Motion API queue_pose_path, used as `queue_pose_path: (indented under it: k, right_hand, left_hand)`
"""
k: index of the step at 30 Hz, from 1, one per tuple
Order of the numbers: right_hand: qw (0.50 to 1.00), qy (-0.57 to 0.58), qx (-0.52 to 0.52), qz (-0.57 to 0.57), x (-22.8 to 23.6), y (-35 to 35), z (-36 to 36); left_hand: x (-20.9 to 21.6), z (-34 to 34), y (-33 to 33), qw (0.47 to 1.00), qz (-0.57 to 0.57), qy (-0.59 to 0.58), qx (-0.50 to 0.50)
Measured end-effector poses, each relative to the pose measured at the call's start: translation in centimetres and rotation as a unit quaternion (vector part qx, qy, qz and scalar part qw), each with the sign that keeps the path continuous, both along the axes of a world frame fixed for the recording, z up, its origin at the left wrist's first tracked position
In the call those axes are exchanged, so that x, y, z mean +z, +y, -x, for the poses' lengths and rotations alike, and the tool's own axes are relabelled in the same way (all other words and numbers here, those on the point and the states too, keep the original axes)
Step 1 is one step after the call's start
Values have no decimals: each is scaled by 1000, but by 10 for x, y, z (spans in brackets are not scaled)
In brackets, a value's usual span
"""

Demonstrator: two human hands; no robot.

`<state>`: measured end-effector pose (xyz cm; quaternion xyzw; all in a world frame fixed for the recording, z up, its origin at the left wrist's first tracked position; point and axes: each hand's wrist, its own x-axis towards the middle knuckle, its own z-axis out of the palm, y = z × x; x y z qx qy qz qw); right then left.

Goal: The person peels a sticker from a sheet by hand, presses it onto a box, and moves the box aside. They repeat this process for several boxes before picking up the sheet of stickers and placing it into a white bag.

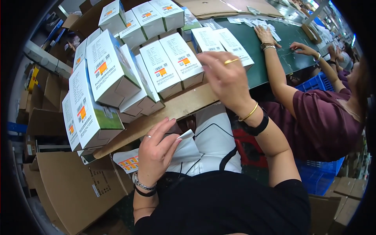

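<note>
My left hand pinches a sheet of stickers over my lap. White backing shows on the curled part, and orange and white labels on the part left of my wrist. My right hand is raised at the table edge, fingers bent and drawn together; whether a label is between them is hidden. Just beyond its fingertips stands a white carton with an orange and white barcode label on its face. Beside that, another white carton bears a similar label. Two more cartons lie behind my right hand.
More labelled white cartons are stacked at the left of the table. A co-worker's hand rests near small white slips at the far right. An open brown cardboard box stands low on the left; a blue crate sits at right.
</note>
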<state>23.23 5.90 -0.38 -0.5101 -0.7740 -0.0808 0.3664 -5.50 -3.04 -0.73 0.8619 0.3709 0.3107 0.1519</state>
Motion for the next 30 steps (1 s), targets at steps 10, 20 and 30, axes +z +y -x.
queue_pose_path:
  k: [10,20,30]
  right_hand:
    - [969,121,-183,110,-31,22,-90]
    - [982,-8,-165,92,-20,4,-87]
    - [954,-74,-290,-23,-37,-1,-90]
  left_hand:
    - [-2,-7,7,1000,16,-1,-13]
    - [-3,-14,9,999,30,8,-15]
    - [-3,-15,11,999,48,10,-12]
